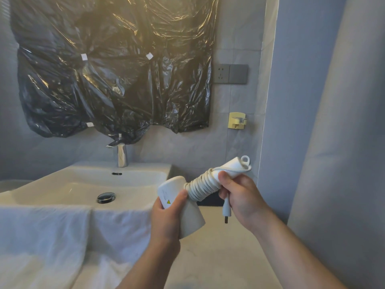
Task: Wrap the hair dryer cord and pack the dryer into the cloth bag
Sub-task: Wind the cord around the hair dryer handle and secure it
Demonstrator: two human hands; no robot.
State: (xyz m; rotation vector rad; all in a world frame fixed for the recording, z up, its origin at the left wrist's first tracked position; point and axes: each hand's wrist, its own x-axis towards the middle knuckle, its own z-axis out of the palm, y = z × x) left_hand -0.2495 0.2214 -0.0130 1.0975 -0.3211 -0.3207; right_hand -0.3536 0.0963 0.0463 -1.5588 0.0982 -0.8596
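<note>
Dryer (173,185) in L hand (164,217), R hand (243,195) on cord (202,184) coils

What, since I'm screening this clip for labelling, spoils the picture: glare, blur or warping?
Head view: warm yellow glare streaks the black plastic sheet; the wide lens bows the wall edge at right; the white cloth at lower left looks soft; the hair dryer, its coiled cord, the left hand and the right hand read sharp.
</note>
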